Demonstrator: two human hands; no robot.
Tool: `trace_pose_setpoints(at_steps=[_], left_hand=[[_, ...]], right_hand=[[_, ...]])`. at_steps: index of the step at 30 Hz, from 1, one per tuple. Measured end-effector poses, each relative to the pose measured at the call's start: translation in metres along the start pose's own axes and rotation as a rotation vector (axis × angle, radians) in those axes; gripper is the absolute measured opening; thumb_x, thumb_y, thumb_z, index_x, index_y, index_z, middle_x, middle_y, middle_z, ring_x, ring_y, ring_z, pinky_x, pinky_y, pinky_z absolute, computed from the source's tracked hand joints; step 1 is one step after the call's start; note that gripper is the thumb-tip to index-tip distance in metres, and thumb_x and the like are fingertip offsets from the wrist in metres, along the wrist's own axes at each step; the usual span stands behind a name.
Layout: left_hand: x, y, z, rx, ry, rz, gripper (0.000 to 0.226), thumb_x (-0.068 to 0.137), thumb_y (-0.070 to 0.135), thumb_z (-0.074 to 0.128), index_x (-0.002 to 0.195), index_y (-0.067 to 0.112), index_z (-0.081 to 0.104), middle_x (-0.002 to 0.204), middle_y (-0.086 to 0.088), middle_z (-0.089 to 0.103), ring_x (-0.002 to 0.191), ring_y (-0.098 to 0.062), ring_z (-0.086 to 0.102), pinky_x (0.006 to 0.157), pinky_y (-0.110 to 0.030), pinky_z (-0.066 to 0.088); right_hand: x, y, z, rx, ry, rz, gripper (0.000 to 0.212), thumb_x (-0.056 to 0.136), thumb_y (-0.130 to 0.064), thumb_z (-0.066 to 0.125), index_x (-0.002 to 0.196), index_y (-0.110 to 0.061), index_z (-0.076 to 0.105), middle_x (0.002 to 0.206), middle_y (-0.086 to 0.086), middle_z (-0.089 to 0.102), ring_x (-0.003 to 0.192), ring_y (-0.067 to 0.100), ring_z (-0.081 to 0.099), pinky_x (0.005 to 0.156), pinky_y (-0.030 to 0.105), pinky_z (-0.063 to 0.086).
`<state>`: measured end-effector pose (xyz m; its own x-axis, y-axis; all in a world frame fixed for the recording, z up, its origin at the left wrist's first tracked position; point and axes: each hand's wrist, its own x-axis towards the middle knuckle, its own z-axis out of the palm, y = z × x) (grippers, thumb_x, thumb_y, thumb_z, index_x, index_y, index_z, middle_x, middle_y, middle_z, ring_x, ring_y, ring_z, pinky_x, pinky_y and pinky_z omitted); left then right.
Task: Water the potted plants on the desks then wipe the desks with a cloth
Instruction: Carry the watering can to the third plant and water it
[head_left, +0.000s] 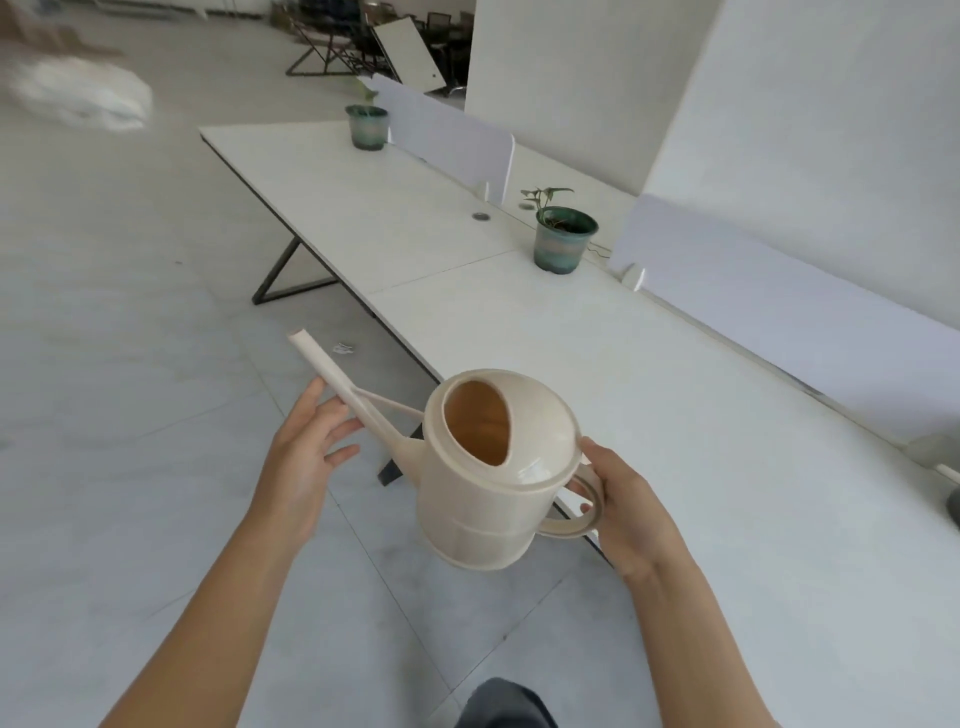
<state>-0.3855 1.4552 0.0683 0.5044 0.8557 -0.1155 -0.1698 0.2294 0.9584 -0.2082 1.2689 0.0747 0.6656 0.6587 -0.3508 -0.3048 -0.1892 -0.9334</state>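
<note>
Your left grip (306, 457) is loose and wide, fingers nearly straight, fingertips resting against the underside of the watering can's spout (332, 379). That spout rises up and to the left, its open end above the floor (130, 364). Just right of it, the cream watering can (483, 509) hangs in the air at the tabletop's front edge, touching nothing but you, and is tipped so its oval filling hole faces up at you. You cannot tell from here whether there is water inside. Your right grip (623, 509) is wrapped round the can's loop handle (582, 514), with the fingers curled through the loop and the thumb up by the lid rim.

On the long white tabletop (675, 415), the far potted plant (367, 127) stands near the back left corner, just beside the end of a pale divider panel (452, 135). Further right, a round cable hole (481, 216) sits along the back edge. The near potted plant (563, 241), in a green-banded pot with a few small leaves, stands upright at the back edge, between that panel and a second divider panel (779, 296) on its right. Both pots are well apart from the can.
</note>
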Motion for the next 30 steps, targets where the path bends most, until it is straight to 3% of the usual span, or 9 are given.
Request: trace_pose_setpoints(at_steps=[3, 10, 14, 18, 21, 25, 30], left_hand=[[0.022, 0.001, -0.013, -0.034, 0.031, -0.013, 0.048, 0.095, 0.014, 0.041, 0.141, 0.029, 0.033, 0.108, 0.017, 0.06, 0.109, -0.021, 0.057, 0.093, -0.036, 0.039], [0.099, -0.003, -0.024, -0.045, 0.072, -0.072, 0.057, 0.095, 0.014, 0.042, 0.144, 0.035, 0.022, 0.131, 0.007, 0.05, 0.114, -0.026, 0.055, 0.096, -0.04, 0.041], [0.156, 0.004, -0.02, -0.029, 0.114, -0.081, 0.057, 0.095, 0.013, 0.042, 0.145, 0.033, 0.021, 0.11, 0.015, 0.058, 0.109, -0.025, 0.057, 0.1, -0.042, 0.04], [0.217, 0.014, -0.014, -0.005, 0.153, -0.067, 0.057, 0.096, 0.013, 0.042, 0.145, 0.033, 0.02, 0.105, 0.018, 0.057, 0.107, -0.026, 0.057, 0.1, -0.041, 0.04], [0.262, 0.017, -0.011, 0.006, 0.174, -0.073, 0.058, 0.096, 0.014, 0.042, 0.146, 0.033, 0.018, 0.104, 0.018, 0.056, 0.108, -0.026, 0.056, 0.098, -0.04, 0.04], [0.314, 0.02, -0.007, -0.005, 0.178, -0.074, 0.059, 0.096, 0.014, 0.042, 0.146, 0.033, 0.017, 0.102, 0.018, 0.058, 0.107, -0.024, 0.056, 0.097, -0.039, 0.04], [0.384, 0.022, -0.002, 0.011, 0.051, -0.071, 0.048, 0.096, 0.016, 0.041, 0.134, 0.042, 0.029, 0.098, 0.022, 0.063, 0.099, -0.012, 0.06, 0.092, -0.035, 0.043]], right_hand=[[0.022, -0.002, 0.023, -0.01, -0.02, 0.025, 0.035, 0.089, -0.035, 0.05, 0.06, -0.023, 0.067, 0.057, -0.007, 0.062, 0.077, 0.015, 0.054, 0.088, 0.033, 0.033], [0.11, -0.014, 0.059, -0.039, -0.006, 0.039, 0.038, 0.09, -0.03, 0.049, 0.055, -0.019, 0.059, 0.049, -0.009, 0.055, 0.072, 0.014, 0.052, 0.074, 0.028, 0.034], [0.174, -0.033, 0.074, -0.036, -0.018, 0.051, 0.038, 0.089, -0.029, 0.05, 0.054, -0.019, 0.058, 0.05, -0.008, 0.049, 0.068, 0.015, 0.044, 0.071, 0.027, 0.032], [0.239, -0.053, 0.089, -0.054, -0.036, 0.056, 0.052, 0.091, -0.032, 0.046, 0.041, -0.021, 0.055, 0.06, -0.003, 0.047, 0.071, 0.015, 0.043, 0.085, 0.029, 0.03], [0.284, -0.069, 0.101, -0.053, -0.028, 0.103, 0.052, 0.09, -0.037, 0.046, 0.041, -0.021, 0.052, 0.053, -0.009, 0.052, 0.073, 0.013, 0.046, 0.093, 0.034, 0.025], [0.329, -0.079, 0.115, -0.034, 0.031, 0.109, 0.05, 0.09, -0.036, 0.047, 0.044, -0.017, 0.048, 0.043, -0.014, 0.053, 0.071, 0.01, 0.046, 0.092, 0.033, 0.025], [0.369, -0.096, 0.133, 0.0, 0.12, 0.111, 0.044, 0.089, -0.034, 0.048, 0.049, -0.019, 0.053, 0.061, -0.004, 0.051, 0.073, 0.015, 0.044, 0.085, 0.031, 0.028]])
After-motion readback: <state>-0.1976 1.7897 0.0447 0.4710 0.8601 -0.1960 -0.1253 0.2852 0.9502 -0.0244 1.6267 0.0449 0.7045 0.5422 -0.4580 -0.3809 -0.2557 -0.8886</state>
